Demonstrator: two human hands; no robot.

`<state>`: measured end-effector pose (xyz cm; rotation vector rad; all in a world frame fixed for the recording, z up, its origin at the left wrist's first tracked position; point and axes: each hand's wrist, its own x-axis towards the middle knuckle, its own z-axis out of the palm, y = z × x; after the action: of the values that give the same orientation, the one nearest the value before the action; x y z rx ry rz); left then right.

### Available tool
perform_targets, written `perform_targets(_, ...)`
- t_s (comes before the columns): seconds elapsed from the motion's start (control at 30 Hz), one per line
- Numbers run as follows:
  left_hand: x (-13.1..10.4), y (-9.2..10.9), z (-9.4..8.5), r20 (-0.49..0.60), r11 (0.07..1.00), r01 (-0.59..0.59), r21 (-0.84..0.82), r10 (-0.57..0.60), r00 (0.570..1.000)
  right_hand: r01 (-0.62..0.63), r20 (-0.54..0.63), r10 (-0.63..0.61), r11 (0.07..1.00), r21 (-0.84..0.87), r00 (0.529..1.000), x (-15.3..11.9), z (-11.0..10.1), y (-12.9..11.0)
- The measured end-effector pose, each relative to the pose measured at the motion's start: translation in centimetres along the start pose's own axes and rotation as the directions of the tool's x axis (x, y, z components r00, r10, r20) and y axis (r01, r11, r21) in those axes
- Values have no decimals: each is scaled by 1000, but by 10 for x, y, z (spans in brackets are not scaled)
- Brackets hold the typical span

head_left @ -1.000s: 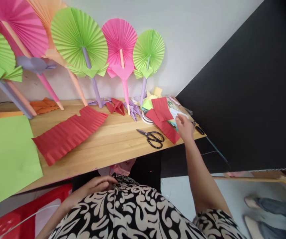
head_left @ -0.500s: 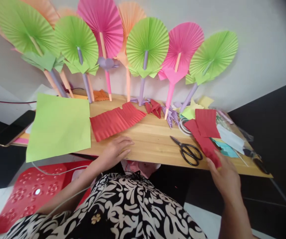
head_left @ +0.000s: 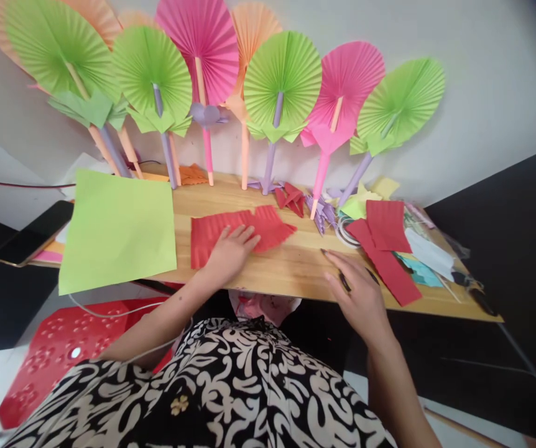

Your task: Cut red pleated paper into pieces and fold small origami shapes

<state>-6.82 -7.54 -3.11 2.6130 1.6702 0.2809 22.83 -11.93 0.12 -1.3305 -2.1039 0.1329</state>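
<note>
My left hand (head_left: 231,254) lies on a pleated sheet of red paper (head_left: 207,233), palm down with its fingers stretched out. The paper rests on the wooden table with its creases running across it. Over a pair of black scissors (head_left: 374,276) is my right hand (head_left: 356,289), fingers extended and slightly apart; it covers most of the handles, and whether it touches them I cannot tell. Two red paper pieces (head_left: 387,227) overlap just beyond, to the right of that hand. A flat light green sheet (head_left: 121,230) sits left of my left hand.
Several paper fans in green (head_left: 283,78), pink (head_left: 197,46) and orange lean on the wall along the table's back. A phone (head_left: 35,233) is at the left end. A tape roll (head_left: 346,231), paper scraps and a dark-handled tool (head_left: 482,302) lie at the right. A red stool (head_left: 39,354) stands below.
My right hand has left the long red strip and moved left over the scissors. My left hand has come onto the pleated red paper, which has shifted right.
</note>
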Motion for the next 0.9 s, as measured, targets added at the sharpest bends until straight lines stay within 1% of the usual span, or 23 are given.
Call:
perform_targets(0.07, -18, 22, 1, 42, 994, -103, -41, 105, 994, 16, 33, -20, 995, 98, 999, 7, 8, -24)
perform_targets(0.1, -26, 31, 0, 57, 987, -142, -82, 146, 988, 16, 87, -31, 986, 168, 996, 11, 15, -35)
perform_targets(0.17, -37, 41, -4, 62, 958, -211, -193, 226, 972, 9, 213, -79, 950, 313, 974, 20, 36, -53)
perform_targets(0.2, -39, 42, -6, 43, 946, -221, -238, 238, 970, 9, 259, -112, 930, 368, 959, 24, 48, -59)
perform_targets(0.23, -41, 39, -7, 10, 942, -210, -263, 220, 975, 7, 277, -130, 915, 404, 952, 29, 60, -63)
perform_targets(0.27, -40, 35, -7, -37, 948, -179, -262, 176, 984, -7, 269, -118, 905, 425, 956, 34, 73, -65)
perform_targets(0.3, -40, 29, -5, -91, 963, -124, -239, 105, 990, -18, 254, -101, 903, 430, 962, 38, 85, -65)
perform_targets(0.37, -37, 20, 4, -197, 985, -16, -174, -19, 980, -36, 214, -55, 916, 400, 975, 44, 105, -64)
perform_targets(0.4, -36, 17, 12, -225, 988, 20, -153, -54, 973, -39, 209, -44, 926, 375, 977, 45, 114, -64)
perform_targets(0.47, -35, 17, 28, -246, 990, 55, -133, -86, 966, -31, 237, -43, 954, 299, 970, 45, 128, -64)
perform_targets(0.53, -35, 22, 42, -225, 991, 75, -108, -98, 969, 4, 304, -64, 981, 194, 951, 43, 137, -65)
perform_targets(0.6, -36, 24, 48, -186, 994, 88, -61, -98, 978, 46, 367, -73, 996, 82, 927, 40, 139, -64)
perform_targets(0.67, -37, 23, 47, -140, 996, 91, -7, -91, 986, 69, 404, -59, 998, -11, 913, 40, 134, -57)
perform_targets(0.73, -39, 17, 41, -99, 995, 96, 32, -92, 991, 47, 412, -7, 995, -86, 911, 40, 124, -44)
perform_targets(0.8, -41, 9, 36, -70, 993, 110, 52, -107, 992, -2, 406, 62, 989, -148, 912, 40, 112, -26)
perform_targets(0.9, -45, 1, 33, -59, 991, 128, 47, -126, 990, -55, 395, 133, 978, -203, 909, 35, 97, -2)
